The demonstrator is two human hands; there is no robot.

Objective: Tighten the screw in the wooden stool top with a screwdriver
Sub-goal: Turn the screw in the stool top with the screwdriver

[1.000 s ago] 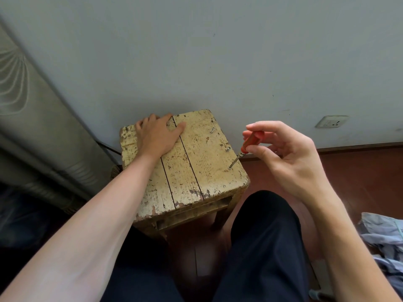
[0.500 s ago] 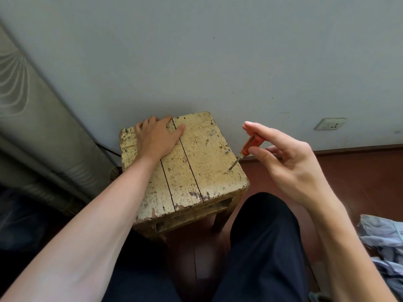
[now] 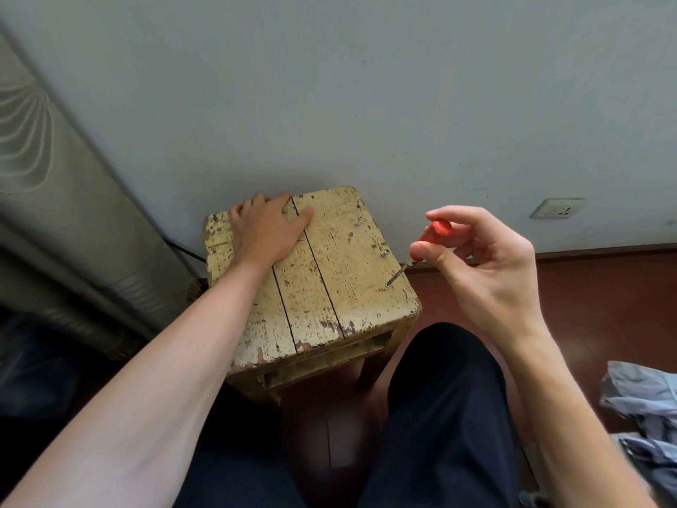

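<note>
**On the stool top: screwdriver tip at the screw, tightening not finished**

At the right edge of the wooden stool top (image 3: 322,273), near the front corner, the screw (image 3: 387,285) sits in the outer plank. The metal tip of the screwdriver (image 3: 435,229) meets it at a slant. The right hand (image 3: 487,273) pinches the red handle between the thumb and the curled fingers (image 3: 458,214), up in the air just beside the edge of the stool. The left hand (image 3: 263,229) lies flat on the far left part of the top. Its fingers are straight and hold nothing, and I judge that it presses the stool steady.

So the tool is in the hand and is placed on the screw; this part is done. How deep the screw sits I cannot tell, because its head is too small to see. I judge that the turning is in progress or just beginning. What is left is to turn until the head sits tight in the wood. A middle screw (image 3: 384,254) and a back screw (image 3: 359,221) stand further back on the same plank, and they seem to stick out a little.
</note>
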